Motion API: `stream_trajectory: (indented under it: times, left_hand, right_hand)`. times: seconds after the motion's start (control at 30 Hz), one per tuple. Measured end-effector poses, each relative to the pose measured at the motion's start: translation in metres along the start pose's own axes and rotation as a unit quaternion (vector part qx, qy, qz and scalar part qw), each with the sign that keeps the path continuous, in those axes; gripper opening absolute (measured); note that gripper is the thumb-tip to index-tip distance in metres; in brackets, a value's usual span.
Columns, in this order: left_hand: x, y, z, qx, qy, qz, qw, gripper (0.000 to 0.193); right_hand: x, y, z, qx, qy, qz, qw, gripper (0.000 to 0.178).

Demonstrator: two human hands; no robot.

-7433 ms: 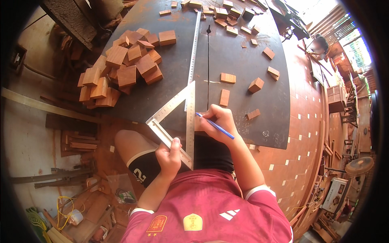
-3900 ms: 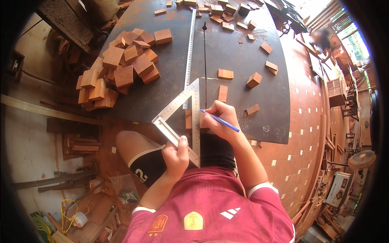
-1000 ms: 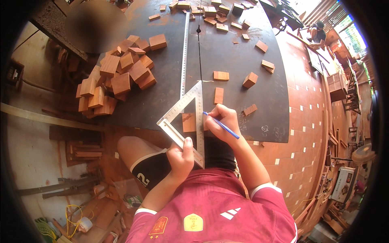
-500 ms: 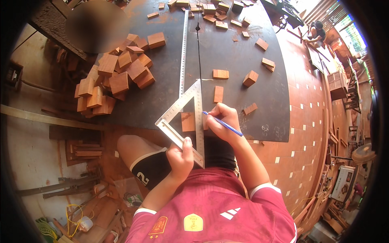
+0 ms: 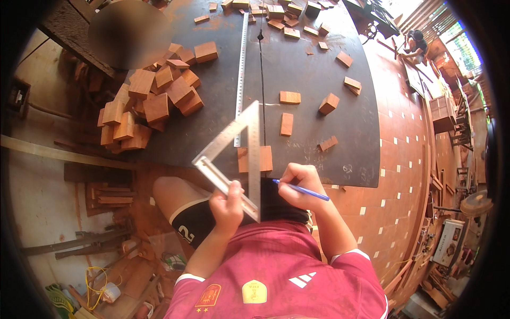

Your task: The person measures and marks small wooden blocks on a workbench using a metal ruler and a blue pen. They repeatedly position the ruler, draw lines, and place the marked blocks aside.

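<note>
In my left hand (image 5: pixel 227 206) I grip the thick edge of a metal triangle square (image 5: pixel 254 154), slightly smeared by motion. Its upright arm passes over a reddish wood block (image 5: pixel 265 158) at the table's near edge, covering the block's middle. Whether the square touches the block I cannot tell. My right hand (image 5: pixel 303 186) is closed around a blue pen (image 5: pixel 308 192), its tip pointing left, just below and right of that block. A long steel ruler (image 5: pixel 241 80) lies lengthwise on the table, running up from behind the square.
A heap of wood blocks (image 5: pixel 156 106) is piled on the dark table (image 5: pixel 212 122) to the left. Single blocks, such as an upright one (image 5: pixel 287 124) and a cube-like one (image 5: pixel 329 103), lie to the right. More offcuts (image 5: pixel 276 11) cover the far end. Another person (image 5: pixel 414 45) sits far right.
The square has shifted left, so the right part of the block shows beside it. My right hand with the pen has drawn back toward me, away from the square's edge.
</note>
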State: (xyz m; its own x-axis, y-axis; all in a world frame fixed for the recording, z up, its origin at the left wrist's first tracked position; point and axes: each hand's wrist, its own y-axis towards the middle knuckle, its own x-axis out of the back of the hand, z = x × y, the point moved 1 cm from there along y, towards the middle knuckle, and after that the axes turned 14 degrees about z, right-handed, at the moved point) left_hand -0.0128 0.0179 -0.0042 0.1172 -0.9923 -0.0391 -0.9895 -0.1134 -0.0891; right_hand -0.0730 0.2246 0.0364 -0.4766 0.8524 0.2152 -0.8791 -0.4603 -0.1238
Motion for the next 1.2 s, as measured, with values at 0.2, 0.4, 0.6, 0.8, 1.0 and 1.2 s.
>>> stream_trajectory:
  times: [0.2,0.4,0.6,0.8,1.0,1.2]
  left_hand:
    - [0.058,0.012,0.001,-0.014,-0.003,-0.059,0.998,0.036]
    - [0.098,0.04,-0.017,0.07,0.04,0.017,0.997,0.037]
    - [0.089,0.051,-0.048,0.154,0.35,-0.011,0.924,0.048]
    - [0.092,0.031,-0.024,0.024,0.316,-0.157,0.935,0.035]
    - [0.077,0.017,-0.037,-0.194,0.435,-0.076,0.876,0.031]
    - [0.038,0.035,-0.052,-0.17,0.504,0.105,0.84,0.069]
  right_hand:
    - [0.014,0.002,-0.004,0.044,-0.041,-0.134,0.989,0.014]
    - [0.014,0.016,-0.015,0.096,-0.052,-0.136,0.985,0.017]
    - [0.011,0.018,-0.013,0.094,-0.218,-0.088,0.967,0.051]
    - [0.01,0.024,-0.004,0.112,-0.225,-0.035,0.967,0.056]
    - [0.013,0.033,-0.008,0.066,-0.218,0.0,0.974,0.052]
    - [0.012,0.032,-0.003,0.069,-0.213,0.004,0.975,0.052]
